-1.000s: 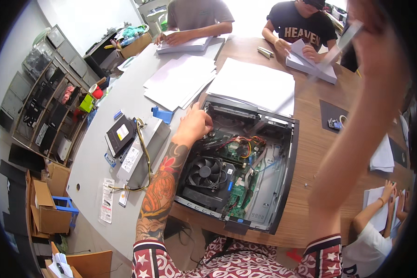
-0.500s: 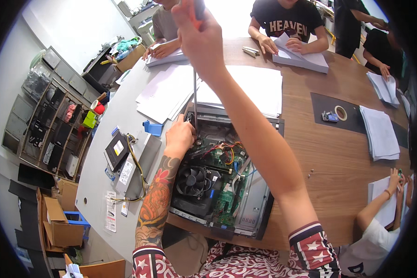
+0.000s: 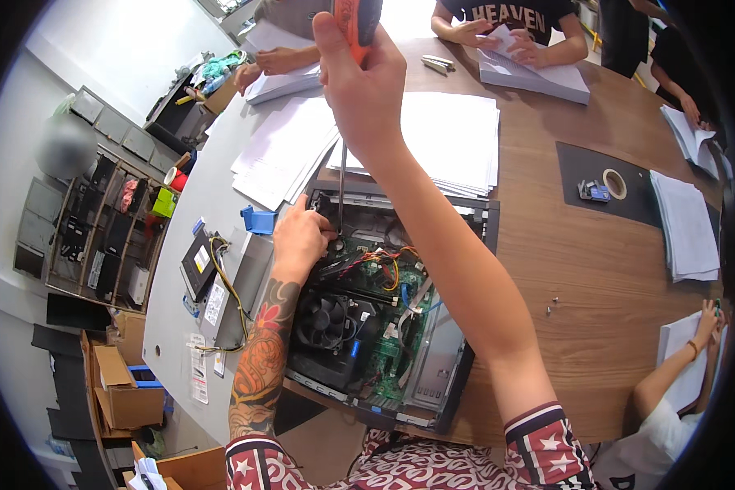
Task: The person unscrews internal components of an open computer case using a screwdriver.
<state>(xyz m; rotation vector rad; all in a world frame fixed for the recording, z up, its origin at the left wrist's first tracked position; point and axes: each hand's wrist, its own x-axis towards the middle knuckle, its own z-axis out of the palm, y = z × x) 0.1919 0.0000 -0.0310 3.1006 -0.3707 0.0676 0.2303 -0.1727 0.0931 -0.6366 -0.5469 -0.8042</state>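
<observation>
An open desktop computer case (image 3: 439,371) lies flat in front of me, its insides bare. My right hand (image 3: 366,98) is raised above its far side, closed around the orange and black handle of a long screwdriver (image 3: 342,175). The shaft points down into the far left corner of the case; its tip is hard to see there. Right beside the shaft, my left hand (image 3: 300,237) grips that corner with bent fingers. Inside the case are a black cooling fan (image 3: 325,323), a green circuit board (image 3: 394,355) and coloured wires (image 3: 377,256).
Left of the case sit a metal power supply (image 3: 238,282), an optical drive (image 3: 198,265) and a blue plastic piece (image 3: 260,220). Paper stacks (image 3: 449,135) lie beyond it. Small screws (image 3: 552,307) and a tape roll (image 3: 614,184) are to the right. Several people handle papers around the table.
The view has shifted a little, and more of the screwdriver's handle shows. Both hands keep their hold at the same corner. The far left person's arm has swung leftward.
</observation>
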